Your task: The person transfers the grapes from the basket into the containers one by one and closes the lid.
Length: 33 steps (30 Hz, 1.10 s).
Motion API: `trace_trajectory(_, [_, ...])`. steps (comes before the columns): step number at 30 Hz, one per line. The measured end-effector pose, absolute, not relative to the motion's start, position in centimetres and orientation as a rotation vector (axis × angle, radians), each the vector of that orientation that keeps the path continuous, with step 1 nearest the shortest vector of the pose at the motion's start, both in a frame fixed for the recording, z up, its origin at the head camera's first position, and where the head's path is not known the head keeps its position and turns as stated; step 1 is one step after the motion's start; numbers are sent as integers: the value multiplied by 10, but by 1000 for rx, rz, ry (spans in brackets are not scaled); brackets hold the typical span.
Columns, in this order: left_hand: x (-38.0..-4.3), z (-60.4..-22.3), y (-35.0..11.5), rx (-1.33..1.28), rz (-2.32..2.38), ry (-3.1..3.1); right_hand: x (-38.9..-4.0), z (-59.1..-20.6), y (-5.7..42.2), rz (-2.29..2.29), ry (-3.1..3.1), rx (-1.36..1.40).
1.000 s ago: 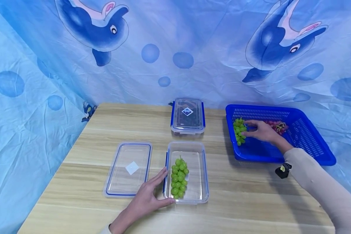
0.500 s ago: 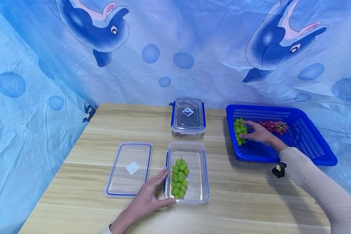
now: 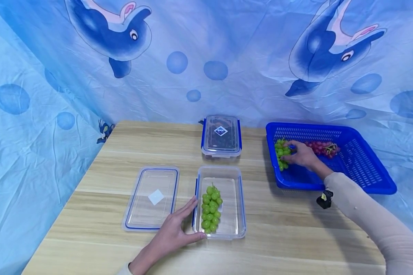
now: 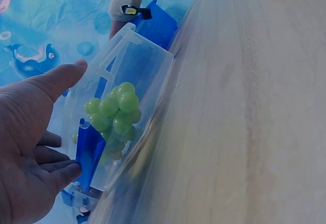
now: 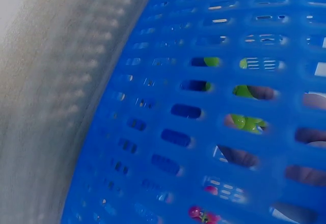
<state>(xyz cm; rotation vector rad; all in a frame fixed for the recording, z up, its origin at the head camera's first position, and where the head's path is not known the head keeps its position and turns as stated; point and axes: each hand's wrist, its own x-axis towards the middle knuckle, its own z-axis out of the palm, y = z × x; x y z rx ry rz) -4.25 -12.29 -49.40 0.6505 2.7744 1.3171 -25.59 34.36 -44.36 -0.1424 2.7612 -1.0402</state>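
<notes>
A clear lidless box (image 3: 230,225) stands at the table's middle, with a bunch of green grapes (image 3: 211,210) lying along its left side. My left hand (image 3: 172,231) rests at its near left corner, thumb by the front rim and fingers, fairly straight, along the side with the blue clip (image 4: 90,150). Over in the blue basket (image 3: 303,181), my right hand (image 3: 303,155) holds a second green bunch (image 3: 281,152) between thumb and fingers, by the left wall. In the right wrist view the slotted basket wall hides most of that hand and bunch.
Red grapes (image 3: 325,149) lie in the basket, behind my right hand. A clear lid (image 3: 151,206) lies flat left of the open box. Behind that box stands a closed box (image 3: 221,139) with dark contents. A dolphin-printed curtain (image 3: 192,34) backs the table (image 3: 278,244).
My right wrist and forearm have shifted a little left, and more of the red grapes shows. The left hand, both boxes and the lid stay put.
</notes>
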Motion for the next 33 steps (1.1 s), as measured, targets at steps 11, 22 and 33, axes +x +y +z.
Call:
trace_trajectory(11, [-42,-494,-124,650,1329,2764,-251,-445,349,-1253,2680,-53])
trace_trajectory(22, [-42,-494,-125,656,1335,2771,-249,-446,353,-1421,2585,23])
trace_trajectory(33, [-42,-494,-124,665,1343,2770,-246,-438,359,-1919,2265,36])
